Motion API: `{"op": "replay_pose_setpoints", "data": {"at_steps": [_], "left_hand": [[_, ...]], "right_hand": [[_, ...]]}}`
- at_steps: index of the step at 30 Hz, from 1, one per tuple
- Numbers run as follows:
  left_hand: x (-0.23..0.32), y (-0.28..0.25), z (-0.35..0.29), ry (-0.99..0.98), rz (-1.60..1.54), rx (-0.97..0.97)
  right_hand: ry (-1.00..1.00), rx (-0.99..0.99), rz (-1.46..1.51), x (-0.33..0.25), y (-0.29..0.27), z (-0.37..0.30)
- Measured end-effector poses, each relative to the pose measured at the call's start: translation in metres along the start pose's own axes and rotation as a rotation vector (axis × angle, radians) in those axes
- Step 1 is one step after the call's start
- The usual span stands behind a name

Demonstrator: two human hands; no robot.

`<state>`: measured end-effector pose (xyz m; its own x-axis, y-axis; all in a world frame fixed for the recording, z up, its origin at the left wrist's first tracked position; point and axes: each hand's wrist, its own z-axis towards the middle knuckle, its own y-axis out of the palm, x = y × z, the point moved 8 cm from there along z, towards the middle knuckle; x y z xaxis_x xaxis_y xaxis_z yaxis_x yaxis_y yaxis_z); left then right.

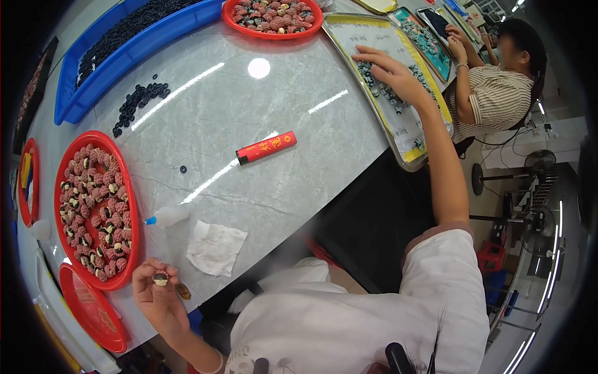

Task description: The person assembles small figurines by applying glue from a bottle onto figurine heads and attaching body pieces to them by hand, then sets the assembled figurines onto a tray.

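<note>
My left hand point(156, 296), at the lower left, pinches a small knobbly pink piece point(161, 278) with a black and cream part facing up. Beside it stands a round red tray point(134, 218) full of similar pink pieces. My right hand point(392, 73) reaches over a shallow metal tray point(367, 103) lined with white paper. Its fingers are stretched out and apart, above small teal and dark pieces point(387, 95); whether the fingertips touch them I cannot tell. A white cloth point(216, 249) and a white squeeze bottle point(170, 216) with a blue tip lie near my left hand.
Black rings point(138, 103) lie heaped by a long blue tray point(68, 103) of dark pieces. A single ring point(183, 169) and a red box-like bar point(268, 148) lie mid-table. Another red tray point(274, 35) stands at the back. A person in stripes point(498, 96) works at right.
</note>
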<state>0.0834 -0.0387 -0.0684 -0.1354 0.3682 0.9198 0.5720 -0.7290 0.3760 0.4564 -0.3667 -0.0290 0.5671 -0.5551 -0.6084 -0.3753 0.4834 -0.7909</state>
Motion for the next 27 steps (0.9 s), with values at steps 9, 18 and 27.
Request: {"op": "replay_pose_setpoints", "data": {"at_steps": [9, 18, 27], "left_hand": [[-0.002, -0.001, 0.001, -0.010, 0.034, -0.015], [-0.001, -0.003, 0.000, 0.009, 0.018, -0.025], [0.000, -0.002, 0.000, 0.004, 0.031, -0.025]], "right_hand": [[-0.004, -0.111, -0.051, -0.038, 0.004, -0.078], [0.072, 0.285, -0.237, 0.082, -0.077, -0.050], [0.168, 0.252, -0.117, 0.036, -0.045, -0.090]]}}
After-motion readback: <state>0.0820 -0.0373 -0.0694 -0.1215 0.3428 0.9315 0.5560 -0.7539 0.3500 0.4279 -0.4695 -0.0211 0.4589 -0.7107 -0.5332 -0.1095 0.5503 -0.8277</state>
